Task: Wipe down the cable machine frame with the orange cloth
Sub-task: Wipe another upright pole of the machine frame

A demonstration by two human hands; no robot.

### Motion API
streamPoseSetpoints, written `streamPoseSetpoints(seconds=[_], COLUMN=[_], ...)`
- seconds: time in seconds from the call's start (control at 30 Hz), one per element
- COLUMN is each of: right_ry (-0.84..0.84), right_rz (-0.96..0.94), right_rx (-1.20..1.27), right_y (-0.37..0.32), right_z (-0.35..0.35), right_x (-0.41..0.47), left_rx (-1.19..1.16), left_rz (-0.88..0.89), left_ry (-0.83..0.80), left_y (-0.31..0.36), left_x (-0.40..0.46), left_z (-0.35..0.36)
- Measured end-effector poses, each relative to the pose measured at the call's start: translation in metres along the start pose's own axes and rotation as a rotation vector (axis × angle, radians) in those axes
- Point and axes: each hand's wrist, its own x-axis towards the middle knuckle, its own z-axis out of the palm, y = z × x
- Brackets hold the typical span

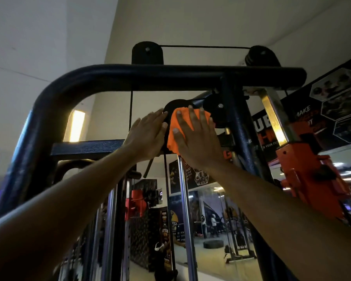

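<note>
Presently, going left to right: my left hand [148, 136] lies flat with straight fingers against the black round pulley housing [175, 105], grasping nothing and steadying it. Just beside it, my right hand [195, 138] presses the crumpled orange fabric cloth [173, 136] against the same housing with fingers spread and straight, not curled round it. The cloth sits high on the dark blue tubular steel cable machine frame [170, 75], below the top crossbar and above the chrome vertical guide rod [185, 199].

In my judgement the step in hand is wiping the pulley area. It is best done with firm, even palm pressure, moving the cloth in overlapping strokes and keeping fingers and loose fabric away from the black cable [167, 189] where it enters the pulley.

The cloth is bunched; its long axis runs roughly vertical, lower edge pointing down toward the rod. The crossbar's long axis runs horizontally, left to right.
</note>
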Motion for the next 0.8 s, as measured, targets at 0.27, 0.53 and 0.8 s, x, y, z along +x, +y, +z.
streamPoseSetpoints(seconds=[0.27,0.53,0.8], right_ry=[-0.021,-0.061,-0.106], right_rz=[-0.072,-0.144,-0.241], right_rx=[0.006,0.000,-0.032], right_y=[0.001,0.012,0.033], right_z=[0.003,-0.004,-0.011], right_x=[-0.008,0.029,0.020], left_rx=[-0.071,-0.043,-0.069], left_rz=[-0.012,-0.017,-0.078], left_ry=[0.019,0.054,0.060], left_y=[-0.004,-0.006,-0.003], left_x=[0.003,-0.002,-0.007], left_z=[0.003,0.008,0.014])
